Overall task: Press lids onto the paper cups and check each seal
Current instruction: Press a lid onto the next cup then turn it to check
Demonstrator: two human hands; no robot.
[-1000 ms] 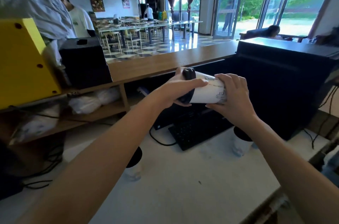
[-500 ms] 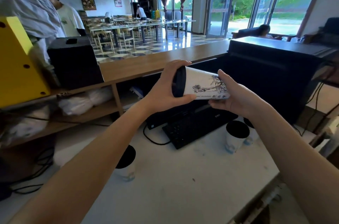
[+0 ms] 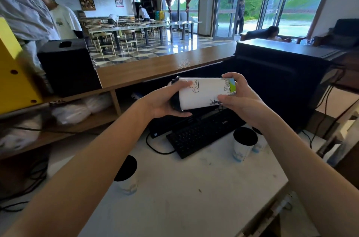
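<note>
In the head view, the paper cup (image 3: pixel 204 93) lies on its side in the air above the black keyboard (image 3: pixel 202 134), well clear of the white worktop (image 3: pixel 184 188), with its black lid (image 3: pixel 174 102) pointing to the person's left. The left hand (image 3: pixel 163 103) curls round the lid end, thumb laid across the cup wall just beside the rim. The right hand (image 3: pixel 240 99) grips the base end, fingers over the top and thumb on the near side. The chief risk, as I judge it, is that a lid not pressed fully home pops off while the cup is tipped like this, and anything inside would land on the keyboard (whether the cup holds liquid cannot be told). A hard squeeze on the thin paper wall could also pull the rim out of round and break the seal. Much is hidden: the left palm and fingers cover most of the seam between lid and rim, and the lid's face is turned away. On the worktop, a black-topped cup (image 3: pixel 127 178) on the left sits partly behind the left forearm. A second black-topped cup (image 3: pixel 243 145) stands near the keyboard's right end, and a third cup (image 3: pixel 260 142) just behind it is mostly covered by the right forearm. Whether their tops are seated is too small to tell.
</note>
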